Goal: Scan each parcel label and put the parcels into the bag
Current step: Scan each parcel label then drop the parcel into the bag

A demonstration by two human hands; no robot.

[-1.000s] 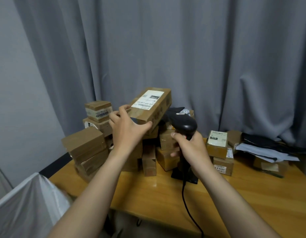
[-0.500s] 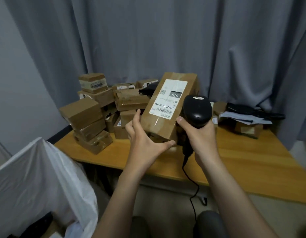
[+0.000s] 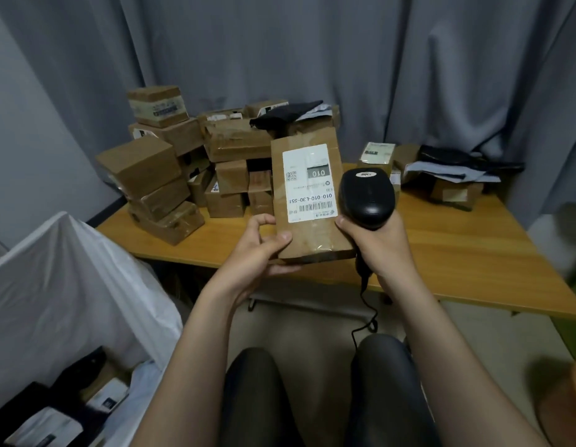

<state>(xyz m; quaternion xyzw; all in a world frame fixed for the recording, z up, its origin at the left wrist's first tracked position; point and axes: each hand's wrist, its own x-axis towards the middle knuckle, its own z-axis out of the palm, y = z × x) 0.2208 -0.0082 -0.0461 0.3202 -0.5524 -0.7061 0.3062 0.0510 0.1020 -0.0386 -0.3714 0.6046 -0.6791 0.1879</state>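
Straightened since half a second ago, the brown parcel (image 3: 307, 240) now stands nearly upright at the centre of the frame instead of leaning right, and the view has dipped so that the person's knees show at the bottom. The left hand (image 3: 257, 250) grips the parcel's lower left corner, thumb on the front face and fingers curled beneath. Its white label (image 3: 307, 182) faces us with the print upside down. The right hand (image 3: 377, 243) is wrapped round the handle of a black barcode scanner (image 3: 367, 195), whose head sits just beside the parcel's right edge. A thin cable (image 3: 364, 304) hangs from the handle toward the lower centre.

Behind the hands runs a wooden table (image 3: 457, 253). A pile of cardboard boxes (image 3: 190, 169) fills its left part, and at centre right a small labelled box (image 3: 377, 154) stands near some dark mailers (image 3: 457, 166). At lower left a white bag (image 3: 70, 285) gapes open with a few packages (image 3: 54, 414) inside. A grey curtain (image 3: 312, 59) covers the top of the frame.
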